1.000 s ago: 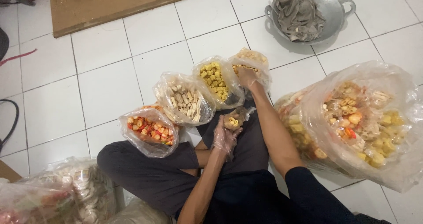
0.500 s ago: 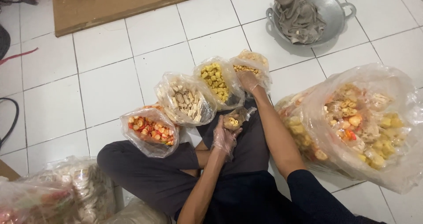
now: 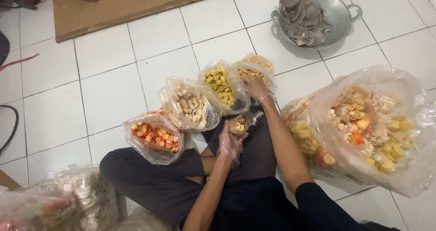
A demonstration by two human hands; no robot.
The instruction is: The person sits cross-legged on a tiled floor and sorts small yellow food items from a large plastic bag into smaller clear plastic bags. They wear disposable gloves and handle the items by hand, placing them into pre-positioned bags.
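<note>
A small clear snack packet [image 3: 240, 124], partly filled with yellow and brown pieces, is sitting over the person's lap, just in front of the row of open bags. The left hand [image 3: 230, 141], wearing a thin transparent glove, is closing around the packet from below and holding it upright. The right hand [image 3: 255, 86], gloved the same way, is reaching into the bag of small tan snacks [image 3: 254, 68] at the far end of the row; its fingers are curling among the pieces, though whether they are gripping any is not clear.

Beside that bag, the bag of yellow cube snacks [image 3: 220, 84] is standing open, then the bag of pale stick crackers [image 3: 190, 105], then the bag of red and orange ring snacks [image 3: 154, 135] near the left knee. To the right, a large clear sack of mixed snacks [image 3: 363, 131] is lying on the white tiled floor [image 3: 104, 90]. Farther off, a metal wok [image 3: 338, 14] is holding a grey cloth [image 3: 303, 18], and a brown cardboard sheet [image 3: 131, 4] is lying along the top.
</note>
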